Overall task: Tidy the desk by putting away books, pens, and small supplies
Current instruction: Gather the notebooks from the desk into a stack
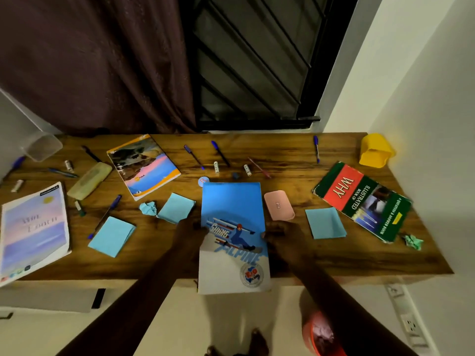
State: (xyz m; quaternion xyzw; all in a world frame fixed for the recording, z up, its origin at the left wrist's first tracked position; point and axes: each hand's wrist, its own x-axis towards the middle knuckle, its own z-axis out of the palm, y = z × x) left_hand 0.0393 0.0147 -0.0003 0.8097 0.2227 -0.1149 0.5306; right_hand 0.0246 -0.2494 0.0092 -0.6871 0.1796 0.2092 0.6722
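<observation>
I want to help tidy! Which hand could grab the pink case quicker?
Probably the right hand: it holds the skiing notebook by its right edge, just beside the pink case. The left hand holds the opposite edge, with the notebook in between.

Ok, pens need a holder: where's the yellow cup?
Head view: the yellow cup sits at the desk's far right corner, by the wall, just beyond the green WHY book.

On the green and red book (pixel 362 201) at right: "WHY", "ILLUSTRATED BOOK OF", "A QUESTION & ANSWER BOOK", all upside down. On the blue book (pixel 232 201) in the middle: "SKIING", "ALPINE". On the pale book (pixel 33 227) at left: too faint to read.
</observation>
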